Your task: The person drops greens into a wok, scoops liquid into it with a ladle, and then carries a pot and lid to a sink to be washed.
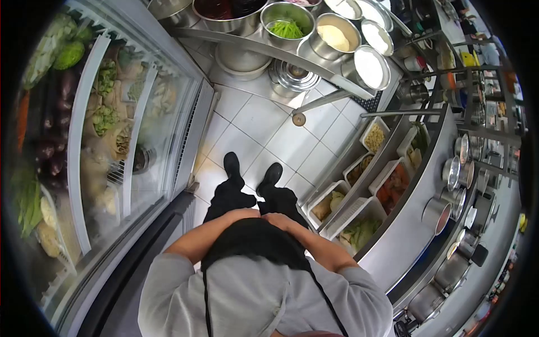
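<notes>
L hand (242, 215) & R hand (277, 221) meeting at far edge of blk apron (247, 237); fingers mostly hidden, can't tell if gripping. Apron hanging down front of grey shirt (247, 289). Veg fridge (193, 132) standing at L.

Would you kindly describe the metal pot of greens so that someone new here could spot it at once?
Start at the steel shelf along the top of the picture, beyond the black shoes. Among its round metal containers, find the metal pot just left of the container with cream-coloured contents. It alone in that group shows bright green shreds inside.
</notes>
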Tool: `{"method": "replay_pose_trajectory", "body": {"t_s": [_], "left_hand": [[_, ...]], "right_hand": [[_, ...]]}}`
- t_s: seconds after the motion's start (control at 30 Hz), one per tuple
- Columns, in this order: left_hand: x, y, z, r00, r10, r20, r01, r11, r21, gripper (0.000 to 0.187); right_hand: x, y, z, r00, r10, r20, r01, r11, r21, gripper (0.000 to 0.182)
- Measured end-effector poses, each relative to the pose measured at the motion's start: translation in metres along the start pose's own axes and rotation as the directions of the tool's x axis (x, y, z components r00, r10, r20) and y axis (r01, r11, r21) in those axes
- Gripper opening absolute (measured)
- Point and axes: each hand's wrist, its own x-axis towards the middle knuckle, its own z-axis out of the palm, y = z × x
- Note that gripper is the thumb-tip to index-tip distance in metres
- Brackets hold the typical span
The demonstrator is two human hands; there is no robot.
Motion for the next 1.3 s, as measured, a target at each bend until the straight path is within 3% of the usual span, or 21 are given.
{"method": "replay_pose_trajectory", "body": {"t_s": [0.03,0.13,0.17,0.2,0.23,0.27,0.3,0.33,0.37,0.4,0.43,0.5,0.53,0.67,0.73,0.8,0.9,1.0,1.03,1.13,1.3], "left_hand": [[0.022,-0.019,0.002,0.998,0.012,0.054,-0.015,0.999,0.05,0.03],[0.043,-0.05,-0.03,0.986,0.003,-0.169,-0.02,0.995,-0.101,0.021],[0.053,-0.064,-0.051,0.982,-0.122,-0.146,0.084,0.967,-0.241,0.019],[0.077,-0.089,-0.064,0.951,-0.184,-0.25,0.109,0.952,-0.287,0.018],[0.101,-0.12,-0.078,0.914,-0.164,-0.371,0.019,0.931,-0.365,0.015],[0.12,-0.14,-0.101,0.812,-0.26,-0.522,0.081,0.937,-0.34,0.014],[0.136,-0.16,-0.126,0.753,-0.318,-0.576,0.007,0.879,-0.476,0.016],[0.16,-0.194,-0.144,0.659,-0.307,-0.686,-0.117,0.86,-0.497,0.02],[0.164,-0.194,-0.173,0.569,-0.418,-0.708,-0.158,0.789,-0.593,0.023],[0.176,-0.208,-0.2,0.531,-0.463,-0.71,-0.214,0.738,-0.64,0.023],[0.188,-0.223,-0.227,0.49,-0.507,-0.709,-0.272,0.684,-0.677,0.024],[0.188,-0.223,-0.283,0.483,-0.521,-0.704,-0.496,0.5,-0.71,0.022],[0.191,-0.227,-0.309,0.424,-0.531,-0.734,-0.545,0.498,-0.675,0.022],[0.208,-0.247,-0.393,0.192,-0.582,-0.791,-0.703,0.481,-0.524,0.021],[0.209,-0.254,-0.435,0.113,-0.597,-0.794,-0.695,0.523,-0.492,0.038],[0.207,-0.252,-0.468,0.079,-0.608,-0.79,-0.655,0.566,-0.501,0.058],[0.213,-0.244,-0.501,-0.067,-0.717,-0.694,-0.652,0.558,-0.514,0.085],[0.218,-0.254,-0.504,-0.111,-0.686,-0.719,-0.564,0.64,-0.522,0.096],[0.22,-0.255,-0.502,-0.106,-0.683,-0.722,-0.589,0.628,-0.508,0.095],[0.213,-0.242,-0.485,-0.093,-0.692,-0.716,-0.641,0.592,-0.489,0.092],[0.217,-0.25,-0.474,-0.093,-0.719,-0.689,-0.664,0.56,-0.496,0.095]], "right_hand": [[0.012,0.0,-0.001,1.0,-0.004,0.03,0.004,1.0,-0.004,0.041],[0.057,0.018,-0.017,0.992,-0.071,0.108,0.074,0.997,-0.026,0.038],[0.076,0.026,-0.023,0.986,-0.107,0.127,0.11,0.994,-0.023,0.036],[0.094,0.031,-0.04,0.978,-0.046,0.204,0.056,0.997,-0.044,0.034],[0.11,0.031,-0.062,0.961,0.019,0.277,-0.003,0.998,-0.06,0.031],[0.127,0.037,-0.077,0.935,0.082,0.345,-0.06,0.995,-0.075,0.028],[0.153,0.067,-0.084,0.94,-0.018,0.341,0.045,0.997,-0.07,0.024],[0.165,0.073,-0.101,0.94,0.156,0.304,-0.16,0.987,-0.012,0.023],[0.208,0.11,-0.101,0.936,0.161,0.313,-0.093,0.971,-0.222,0.021],[0.22,0.121,-0.117,0.93,0.299,0.212,-0.294,0.954,-0.054,0.018],[0.234,0.146,-0.123,0.991,0.13,-0.014,-0.13,0.991,-0.022,0.019],[0.272,0.18,-0.136,0.97,0.103,-0.219,-0.111,0.994,-0.024,0.019],[0.284,0.189,-0.143,0.952,0.101,-0.29,-0.099,0.995,0.022,0.018],[0.326,0.238,-0.161,0.921,0.168,-0.352,-0.128,0.983,0.134,0.017],[0.345,0.262,-0.166,0.901,0.173,-0.397,-0.105,0.977,0.187,0.017],[0.357,0.276,-0.174,0.883,0.147,-0.446,-0.115,0.989,0.098,0.017],[0.371,0.299,-0.196,0.839,0.092,-0.536,-0.119,0.993,-0.015,0.017],[0.379,0.327,-0.213,0.751,0.02,-0.66,-0.115,0.988,-0.101,0.019],[0.379,0.333,-0.22,0.753,0.092,-0.652,-0.119,0.993,0.003,0.02],[0.372,0.337,-0.227,0.745,0.207,-0.634,-0.257,0.966,0.014,0.026],[0.366,0.331,-0.218,0.82,0.194,-0.538,-0.265,0.963,-0.057,0.027]]}}
